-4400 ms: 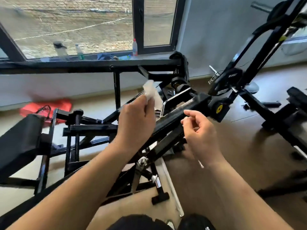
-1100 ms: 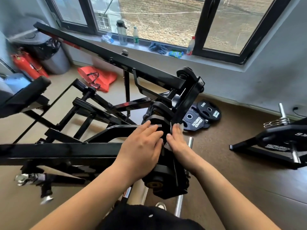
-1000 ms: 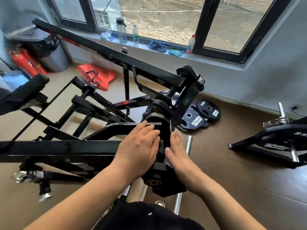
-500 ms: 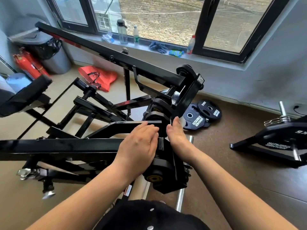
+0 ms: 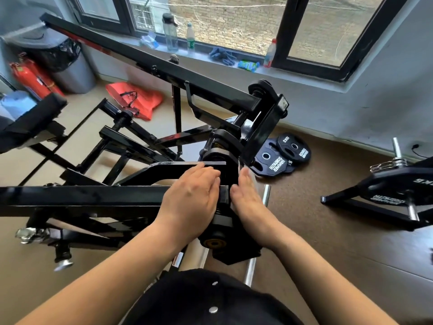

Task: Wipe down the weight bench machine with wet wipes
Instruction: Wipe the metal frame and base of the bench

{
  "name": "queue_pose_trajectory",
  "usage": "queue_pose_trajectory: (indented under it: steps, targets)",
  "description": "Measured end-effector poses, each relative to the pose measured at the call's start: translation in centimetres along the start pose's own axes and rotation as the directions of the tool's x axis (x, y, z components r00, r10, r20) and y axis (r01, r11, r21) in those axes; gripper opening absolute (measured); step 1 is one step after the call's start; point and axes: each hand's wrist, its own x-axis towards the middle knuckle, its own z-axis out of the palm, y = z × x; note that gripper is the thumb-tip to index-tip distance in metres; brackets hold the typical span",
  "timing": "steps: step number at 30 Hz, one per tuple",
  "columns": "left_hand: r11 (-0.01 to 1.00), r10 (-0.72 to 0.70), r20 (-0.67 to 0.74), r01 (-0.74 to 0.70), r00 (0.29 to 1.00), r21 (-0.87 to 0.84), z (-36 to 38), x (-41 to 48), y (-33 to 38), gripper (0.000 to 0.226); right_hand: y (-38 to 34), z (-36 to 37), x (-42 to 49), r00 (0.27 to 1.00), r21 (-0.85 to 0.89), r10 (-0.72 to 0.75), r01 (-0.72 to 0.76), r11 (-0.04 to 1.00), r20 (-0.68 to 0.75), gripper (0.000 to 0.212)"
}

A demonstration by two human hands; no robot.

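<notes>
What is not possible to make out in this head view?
Head view:
1. Wipe: not visible; the left hand and right hand cover the machine joint where they press.
2. Bottles: labels too small.
3. Plate stand: cut off by the right edge.
4. Metal clip: blurred.

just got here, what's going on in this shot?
A person works at the black weight machine with both bare hands at its pivot joint. The left hand lies flat over the end of the horizontal bar; the right hand presses straight fingers against the joint's right side. No wipe shows; one could be hidden under a palm. Two weight plates lie on the floor beyond.
</notes>
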Motion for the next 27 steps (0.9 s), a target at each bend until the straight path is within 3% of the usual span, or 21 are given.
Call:
queue_pose_trajectory:
  steps: [2, 5, 8, 13, 16, 19, 22, 25, 27]
  targets:
    - [0.999, -0.004, -0.023, 0.003, 1.000, -0.032, -0.1, -0.1, 0.2, 0.031, -0.4, -0.2, 1.4, 0.999, -0.022, 0.034, -0.035, 0.999, -0.025, 0.068]
    - [0.997, 0.020, -0.070, -0.025, 0.997, -0.072, -0.1, 0.0, 0.4, 0.033, -0.6, 1.0, -1.1, 0.999, -0.072, -0.049, 0.050, 0.996, 0.009, 0.065]
    - [0.997, 0.038, -0.091, -0.044, 0.995, -0.065, -0.2, 0.0, 0.3, 0.035, -0.2, 1.6, -2.9, 0.996, 0.009, -0.087, 0.087, 0.996, 0.003, 0.069]
    - [0.997, 0.057, -0.124, -0.063, 0.991, -0.041, -0.1, -0.1, 0.3, 0.036, 0.6, -0.7, 2.0, 0.990, 0.140, 0.136, -0.129, 0.982, -0.041, 0.068]
    - [0.997, 0.056, -0.148, -0.062, 0.987, -0.038, 0.1, -0.2, 0.1, 0.035, 1.3, -0.6, 2.4, 0.990, 0.080, 0.135, -0.131, 0.988, -0.043, 0.080]
    - [0.997, 0.056, -0.186, -0.066, 0.981, -0.045, 0.2, -0.1, -0.1, 0.033, 0.9, 0.3, -0.2, 0.992, 0.084, 0.130, -0.129, 0.988, -0.001, 0.073]
    - [0.995, 0.070, -0.173, -0.080, 0.982, -0.052, 0.4, -0.2, -0.4, 0.030, -0.3, 0.6, -2.2, 0.989, 0.202, 0.090, -0.064, 0.977, -0.120, 0.062]
    - [0.995, 0.084, -0.071, -0.088, 0.994, -0.049, 0.0, 0.0, -0.6, 0.041, -3.2, -0.4, -2.4, 0.968, 0.364, 0.045, 0.048, 0.930, -0.245, 0.053]
    - [0.973, 0.069, -0.024, -0.072, 0.997, -0.218, -0.9, 0.7, -1.0, 0.052, -5.3, -1.0, -2.0, 0.972, 0.399, -0.067, 0.154, 0.904, -0.223, 0.048]
